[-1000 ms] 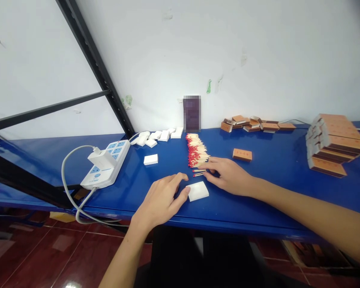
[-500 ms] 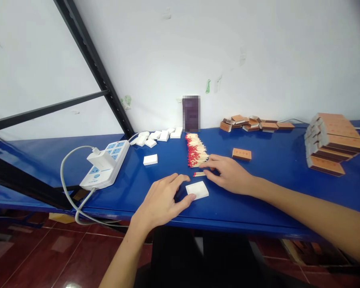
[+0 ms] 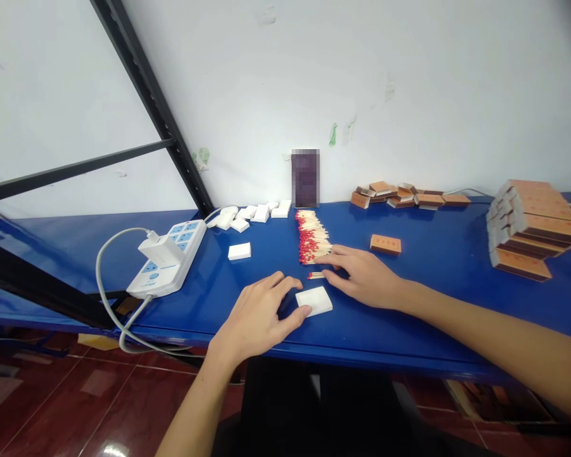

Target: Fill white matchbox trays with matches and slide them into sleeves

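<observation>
Fingers of the left hand (image 3: pixel 254 315) are spread wide, the thumb resting at the near left corner of a white box (image 3: pixel 320 303) that lies flat on the table (image 3: pixel 356 333). That box looks light, thin-walled and fairly stiff; it would probably slide at a nudge and dent under a hard squeeze, so its two short ends seem the best place to hold. Just beyond, the right hand (image 3: pixel 367 278) keeps a narrow gap between thumb and index finger: the thumb is at the plain ends of a few loose matches (image 3: pixel 315 275), while the index fingertip reaches the near edge of the heap (image 3: pixel 313 236). Matches should be almost weightless, stiff yet easy to snap, and apt to roll; pinching several together by the plain wood, clear of the red heads, looks safest. The heap stretches away towards the wall, its heads mostly on the left.

Compared with a second ago, the left thumb has come further over the box, and the loose matches, then spread apart, now lie close together beside the right thumb. Farther off, the heap looks much the same.
</observation>
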`<state>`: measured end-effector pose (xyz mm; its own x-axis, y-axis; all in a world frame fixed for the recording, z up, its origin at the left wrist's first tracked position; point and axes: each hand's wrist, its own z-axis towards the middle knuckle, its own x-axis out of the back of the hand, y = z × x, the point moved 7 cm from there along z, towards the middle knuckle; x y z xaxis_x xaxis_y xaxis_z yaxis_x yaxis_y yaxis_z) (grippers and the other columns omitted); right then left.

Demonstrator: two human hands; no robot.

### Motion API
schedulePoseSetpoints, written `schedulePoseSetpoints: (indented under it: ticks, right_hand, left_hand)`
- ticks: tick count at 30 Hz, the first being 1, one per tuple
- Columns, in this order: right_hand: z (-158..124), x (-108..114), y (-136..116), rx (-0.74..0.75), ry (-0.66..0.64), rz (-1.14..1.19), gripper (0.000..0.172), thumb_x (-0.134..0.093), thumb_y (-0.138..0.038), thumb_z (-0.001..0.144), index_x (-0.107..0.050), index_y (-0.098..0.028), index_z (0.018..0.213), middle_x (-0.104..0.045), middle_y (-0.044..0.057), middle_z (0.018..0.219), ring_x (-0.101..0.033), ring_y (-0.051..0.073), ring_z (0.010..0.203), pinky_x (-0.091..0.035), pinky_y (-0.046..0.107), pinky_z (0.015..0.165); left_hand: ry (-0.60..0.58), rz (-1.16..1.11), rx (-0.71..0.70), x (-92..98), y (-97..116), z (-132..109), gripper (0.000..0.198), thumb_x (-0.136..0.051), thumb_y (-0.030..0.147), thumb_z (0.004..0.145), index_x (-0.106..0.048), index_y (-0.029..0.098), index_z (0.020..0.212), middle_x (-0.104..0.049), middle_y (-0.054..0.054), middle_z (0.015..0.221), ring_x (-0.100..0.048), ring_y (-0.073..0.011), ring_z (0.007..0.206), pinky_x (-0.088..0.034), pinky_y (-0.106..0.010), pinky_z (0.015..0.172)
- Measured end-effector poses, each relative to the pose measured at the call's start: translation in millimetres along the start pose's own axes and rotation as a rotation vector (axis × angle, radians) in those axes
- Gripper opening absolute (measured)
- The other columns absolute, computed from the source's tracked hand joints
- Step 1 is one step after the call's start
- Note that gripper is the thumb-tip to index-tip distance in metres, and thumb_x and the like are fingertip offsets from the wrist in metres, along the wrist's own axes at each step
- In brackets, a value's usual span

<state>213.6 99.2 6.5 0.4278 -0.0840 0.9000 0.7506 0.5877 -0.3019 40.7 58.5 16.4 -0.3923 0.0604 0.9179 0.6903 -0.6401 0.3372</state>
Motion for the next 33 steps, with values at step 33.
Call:
schedulePoseSetpoints:
  ticks: [33]
  right_hand:
    - [-1.9,0.8,-4.9,0.056,-0.017,0.052,0.033,-0.048,-0.021,0.095,-0.07,-0.026,0.119,-0.063,0.004,0.092,-0.061,0.019,0.083,-0.045,0.03,0.072]
  left_hand:
    - [-0.009,0.007,-0.001,-0.2,-0.4,0.3,0.027,-0.053,0.044,0.099,-0.058,0.024,0.116,-0.06,-0.002,0.098,-0.06,-0.0217,0.087,-0.043,-0.032,0.075]
